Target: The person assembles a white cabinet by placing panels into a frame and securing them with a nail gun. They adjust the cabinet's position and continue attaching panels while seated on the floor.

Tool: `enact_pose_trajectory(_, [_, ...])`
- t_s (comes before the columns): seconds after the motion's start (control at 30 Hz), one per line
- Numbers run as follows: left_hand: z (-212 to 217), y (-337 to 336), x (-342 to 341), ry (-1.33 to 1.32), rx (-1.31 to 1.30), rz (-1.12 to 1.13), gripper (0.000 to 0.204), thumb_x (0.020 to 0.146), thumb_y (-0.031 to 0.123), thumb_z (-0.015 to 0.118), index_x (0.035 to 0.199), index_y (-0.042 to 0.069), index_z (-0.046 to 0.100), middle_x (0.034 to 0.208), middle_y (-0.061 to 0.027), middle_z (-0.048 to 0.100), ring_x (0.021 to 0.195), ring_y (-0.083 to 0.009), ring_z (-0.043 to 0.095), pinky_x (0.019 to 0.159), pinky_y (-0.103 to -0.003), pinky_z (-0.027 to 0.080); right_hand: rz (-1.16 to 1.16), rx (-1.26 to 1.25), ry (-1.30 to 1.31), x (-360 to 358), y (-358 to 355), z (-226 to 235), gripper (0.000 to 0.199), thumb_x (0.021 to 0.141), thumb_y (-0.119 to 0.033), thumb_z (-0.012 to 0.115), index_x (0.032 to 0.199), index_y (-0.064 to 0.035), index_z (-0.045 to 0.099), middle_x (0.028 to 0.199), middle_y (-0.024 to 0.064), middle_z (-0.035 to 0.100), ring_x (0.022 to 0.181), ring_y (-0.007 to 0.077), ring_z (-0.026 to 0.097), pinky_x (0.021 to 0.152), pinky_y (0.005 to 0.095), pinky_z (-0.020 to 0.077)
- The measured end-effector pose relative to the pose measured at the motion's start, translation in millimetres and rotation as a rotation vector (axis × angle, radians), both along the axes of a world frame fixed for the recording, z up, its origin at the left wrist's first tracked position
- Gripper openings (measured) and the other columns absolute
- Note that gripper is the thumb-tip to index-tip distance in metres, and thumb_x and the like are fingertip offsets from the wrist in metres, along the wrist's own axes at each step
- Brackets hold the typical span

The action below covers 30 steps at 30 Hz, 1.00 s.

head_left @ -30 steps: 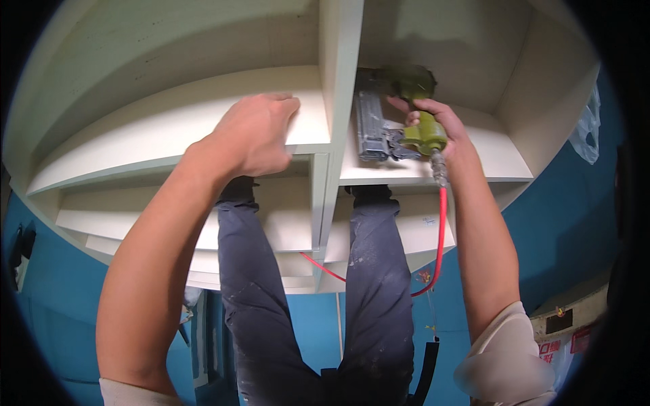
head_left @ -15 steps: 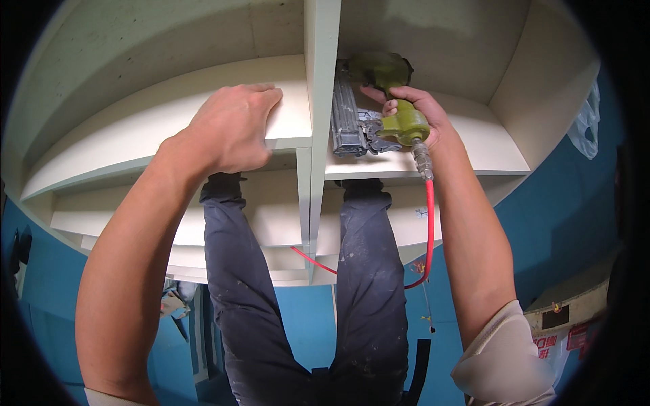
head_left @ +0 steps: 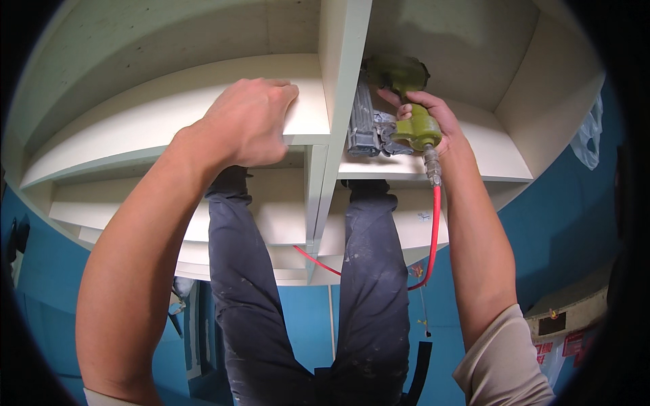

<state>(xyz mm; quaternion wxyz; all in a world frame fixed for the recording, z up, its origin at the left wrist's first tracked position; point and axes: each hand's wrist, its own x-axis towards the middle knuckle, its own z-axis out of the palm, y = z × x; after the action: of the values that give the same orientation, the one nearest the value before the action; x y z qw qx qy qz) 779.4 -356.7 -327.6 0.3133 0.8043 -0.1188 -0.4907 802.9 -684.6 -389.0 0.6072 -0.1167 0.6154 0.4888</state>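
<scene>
My right hand is wrapped round the handle of a green pneumatic nail gun. A dark metal magazine shows on the gun's left side, close to the upright divider. From the fitting at its handle end a red air hose hangs down. My left hand is closed over the front edge of the white curved shelf board, left of the divider. Its fingers bend over the top of the board and the thumb lies by the front edge; the fingertips are partly hidden.
My legs stand on a lower shelf level of the cabinet. Blue flooring lies below. At the right, a clear plastic bag hangs beside the cabinet's curved side. A pale curved piece lies at lower right.
The cabinet divider and the nail gun have shifted slightly right in view. My left hand also appears a little farther right and still rests on the shelf edge. Both holds are unchanged.
</scene>
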Motion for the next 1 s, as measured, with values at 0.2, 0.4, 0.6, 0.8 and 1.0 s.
enact_pose_trajectory(0.2, [5,2,12,0.076,0.074,-0.083,0.026,0.064,0.007,0.06,0.087,-0.003,0.064,0.089,-0.023,0.068,0.088,-0.0427,0.065,0.08,-0.046,0.053,0.084,-0.147,-0.109,13,-21,29,0.04,0.093,-0.012,0.058,0.127,0.0054,0.047,0.083,0.0111,0.064,0.064,0.0172,0.063,0.062,0.0319,0.0597])
enact_pose_trajectory(0.4, [36,-10,0,-0.002,0.327,-0.068,0.026,0.069,0.008,0.065,0.095,0.002,0.065,0.096,-0.0175,0.067,0.095,-0.0337,0.067,0.084,-0.044,0.054,0.633,-0.393,-0.414,43,-50,146,0.015,0.092,-0.011,0.056,0.103,-0.0009,0.054,0.083,0.0073,0.062,0.063,0.0128,0.059,0.059,0.0271,0.0542])
enact_pose_trajectory(0.6, [188,-45,-85,-0.165,0.157,0.444,0.057,0.08,0.011,0.061,0.134,-0.003,0.049,0.14,-0.0287,0.047,0.129,-0.0404,0.048,0.108,-0.047,0.039,0.961,-0.575,-0.57,11,-103,348,0.006,0.078,-0.006,0.057,0.082,-0.0052,0.052,0.063,0.0078,0.057,0.053,0.0185,0.056,0.051,0.0336,0.0463])
enact_pose_trajectory(0.8, [359,79,-166,0.304,0.267,0.638,0.054,0.082,0.022,0.06,0.129,-0.002,0.057,0.122,-0.0272,0.062,0.118,-0.0386,0.059,0.103,-0.044,0.046,0.973,-0.641,-0.47,-110,-199,530,0.003,0.078,0.0,0.057,0.075,0.0011,0.058,0.068,0.0155,0.063,0.059,0.028,0.064,0.059,0.0417,0.0547])
enact_pose_trajectory(1.0, [491,191,-341,0.088,0.616,1.065,0.052,0.08,0.034,0.06,0.118,0.0,0.066,0.122,-0.0253,0.063,0.116,-0.0393,0.059,0.103,-0.044,0.046,1.173,-0.444,-0.312,-108,-254,512,0.009,0.086,-0.005,0.056,0.088,0.0024,0.06,0.075,0.0157,0.065,0.069,0.0303,0.066,0.066,0.0443,0.0563])
